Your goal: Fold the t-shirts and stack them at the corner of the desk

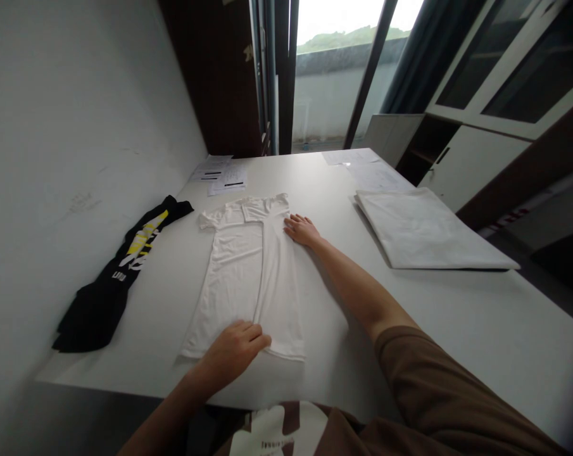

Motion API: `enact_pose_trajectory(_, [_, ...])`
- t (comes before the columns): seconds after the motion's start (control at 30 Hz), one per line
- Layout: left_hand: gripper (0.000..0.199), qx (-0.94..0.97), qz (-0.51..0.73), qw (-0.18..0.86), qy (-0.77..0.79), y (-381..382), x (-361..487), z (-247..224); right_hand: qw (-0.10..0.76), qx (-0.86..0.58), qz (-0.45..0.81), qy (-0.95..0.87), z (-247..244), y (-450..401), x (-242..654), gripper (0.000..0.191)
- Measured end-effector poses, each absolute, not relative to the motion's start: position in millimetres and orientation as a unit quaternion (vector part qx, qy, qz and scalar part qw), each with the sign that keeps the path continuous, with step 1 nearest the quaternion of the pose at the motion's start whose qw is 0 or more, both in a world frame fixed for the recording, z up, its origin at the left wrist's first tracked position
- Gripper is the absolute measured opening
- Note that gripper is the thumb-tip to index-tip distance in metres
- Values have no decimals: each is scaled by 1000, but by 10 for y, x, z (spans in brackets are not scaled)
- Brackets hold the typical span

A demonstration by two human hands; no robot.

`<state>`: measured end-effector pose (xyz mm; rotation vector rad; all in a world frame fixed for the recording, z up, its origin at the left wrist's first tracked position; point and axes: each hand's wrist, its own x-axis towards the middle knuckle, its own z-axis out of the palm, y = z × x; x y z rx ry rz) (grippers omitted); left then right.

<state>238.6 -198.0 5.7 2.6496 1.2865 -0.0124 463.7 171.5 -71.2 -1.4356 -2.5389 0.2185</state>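
A white short-sleeved shirt (236, 269) lies on the white table (336, 323), its sleeves at the far end and its hem toward me. One side is folded over, and that edge runs lengthwise down the middle. My left hand (236, 348) is at the near hem, its fingers curled and pinching the fabric by the folded edge. Flat beside the shirt's upper right edge, my right hand (302, 230) has its fingers spread, with the fingertips touching the cloth.
A folded black garment (106, 291) with a yellow and white print lies at the left by the wall. Papers (226, 180) are at the far left, more sheets (369, 171) at the far right. A folded white sheet-like item (428, 231) rests on the right.
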Motion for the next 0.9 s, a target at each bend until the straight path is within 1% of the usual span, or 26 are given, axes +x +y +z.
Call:
enact_pose_trajectory(0.1, [9, 900, -10, 131, 415, -1990, 2353, 147, 107, -491, 75, -861, -699, 1703, 4633, 57])
enact_pose_trajectory(0.2, [24, 897, 25, 189, 398, -1941, 2327, 263, 111, -492, 77, -860, -697, 1705, 4634, 57])
enact_pose_trajectory(0.27, [24, 889, 62, 199, 408, -1828, 2333, 304, 114, -491, 78, -860, -701, 1705, 4635, 56])
enact_pose_trajectory(0.33, [21, 877, 97, 182, 435, -1632, 2362, 294, 119, -489, 78, -861, -705, 1696, 4631, 55])
enact_pose_trajectory(0.43, [24, 869, 114, 134, 463, -1229, 2433, 195, 125, -488, 74, -860, -697, 1656, 4599, 55])
enact_pose_trajectory(0.53, [37, 877, 99, 87, 461, -814, 2501, 30, 136, -497, 61, -855, -667, 1601, 4536, 58])
enact_pose_trajectory(0.63, [50, 876, 70, 63, 473, -513, 2518, -163, 158, -489, 38, -857, -641, 1562, 4476, 60])
enact_pose_trajectory(0.7, [57, 871, 52, 60, 484, -413, 2492, -287, 151, -469, 40, -869, -644, 1550, 4451, 60])
enact_pose_trajectory(0.77, [62, 867, 41, 58, 493, -393, 2444, -385, 119, -452, 57, -882, -665, 1547, 4439, 60])
enact_pose_trajectory(0.83, [65, 864, 37, 55, 500, -434, 2385, -445, 92, -445, 70, -888, -695, 1549, 4435, 59])
enact_pose_trajectory(0.9, [66, 861, 36, 53, 505, -509, 2328, -468, 89, -449, 73, -886, -725, 1558, 4434, 59])
